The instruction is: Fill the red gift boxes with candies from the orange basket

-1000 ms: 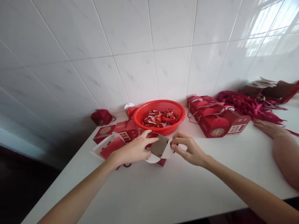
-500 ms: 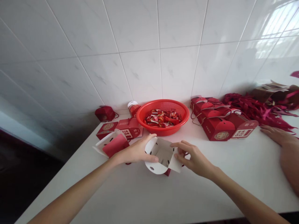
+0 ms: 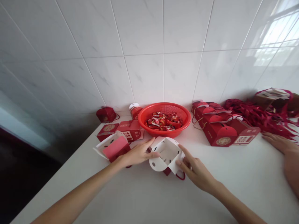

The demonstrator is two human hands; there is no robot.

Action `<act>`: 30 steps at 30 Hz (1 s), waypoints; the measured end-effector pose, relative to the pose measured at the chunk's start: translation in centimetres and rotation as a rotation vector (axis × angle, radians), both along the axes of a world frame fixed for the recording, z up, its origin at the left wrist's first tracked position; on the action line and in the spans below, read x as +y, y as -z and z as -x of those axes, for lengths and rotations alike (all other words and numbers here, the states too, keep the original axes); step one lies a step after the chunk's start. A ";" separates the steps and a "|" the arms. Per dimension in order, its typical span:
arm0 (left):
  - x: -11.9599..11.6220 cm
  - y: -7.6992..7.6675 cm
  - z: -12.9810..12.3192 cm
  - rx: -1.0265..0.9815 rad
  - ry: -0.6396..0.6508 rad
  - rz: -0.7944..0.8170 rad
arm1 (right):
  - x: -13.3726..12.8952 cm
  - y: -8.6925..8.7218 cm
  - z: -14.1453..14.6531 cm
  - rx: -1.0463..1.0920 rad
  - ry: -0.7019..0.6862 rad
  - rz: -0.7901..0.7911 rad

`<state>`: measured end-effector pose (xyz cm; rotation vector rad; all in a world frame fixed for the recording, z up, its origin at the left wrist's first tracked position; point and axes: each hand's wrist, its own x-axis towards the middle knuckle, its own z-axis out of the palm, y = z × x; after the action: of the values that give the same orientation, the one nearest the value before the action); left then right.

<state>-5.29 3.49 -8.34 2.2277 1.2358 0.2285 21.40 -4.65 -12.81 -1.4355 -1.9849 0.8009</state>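
An open gift box point(image 3: 167, 153) stands on the white table in front of me, red outside and white inside, its flaps folded outward. I can see its bare inner floor. My left hand point(image 3: 140, 152) grips its left side, the thumb over the wall and the fingers outside. On the right side, my right hand point(image 3: 195, 168) holds a flap between thumb and index finger, its other fingers curled. A dark red cord loop point(image 3: 181, 176) hangs by that flap. Just behind the box, a red plastic basket point(image 3: 164, 133) holds several wrapped candies point(image 3: 161, 121).
More boxes stand at left, one an open box point(image 3: 114, 147). Several closed red boxes point(image 3: 218, 130) stand in rows at right, beside a heap of red ribbons point(image 3: 252, 113). Another person's hand point(image 3: 277, 141) rests on the table at far right. A tiled wall point(image 3: 144, 74) closes off the back.
The box has turned slightly between my hands, and its cord loop now shows at the lower right. My right hand has shifted down and right along the flap. The view has tilted a little.
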 end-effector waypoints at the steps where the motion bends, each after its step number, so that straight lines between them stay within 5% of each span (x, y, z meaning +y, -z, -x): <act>1: 0.1 0.1 0.0 0.024 -0.021 -0.035 | -0.2 0.1 -0.1 0.003 0.010 -0.001; 5: -0.1 -0.9 -0.1 0.099 -0.045 -0.130 | 0.0 -0.9 -1.0 0.015 0.044 -0.066; 9: 0.0 -3.4 -0.5 0.075 -0.094 -0.289 | 2.4 -3.6 -2.1 0.066 0.096 -0.243; 13: 2.3 -6.0 -2.3 -0.006 -0.098 -0.515 | 7.1 -6.7 -1.8 0.154 0.097 -0.384; 17: 6.4 -7.2 -5.2 0.169 -0.013 -0.357 | 13.2 -8.5 -0.3 0.085 0.098 -0.408; 21: 10.2 -6.3 -7.3 0.473 0.068 0.045 | 17.9 -8.6 0.8 -0.253 0.004 -0.213; 24: 12.1 -4.8 -7.6 0.526 0.029 0.084 | 19.5 -7.9 1.0 -0.485 -0.104 -0.077; 30: 13.3 -2.6 -7.6 0.373 -0.084 0.020 | 21.9 -6.5 1.2 -0.640 -0.045 -0.041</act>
<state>2.28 16.84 -5.74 2.2696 1.5168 -0.1764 20.24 17.30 -6.33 -1.7799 -2.4806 0.3255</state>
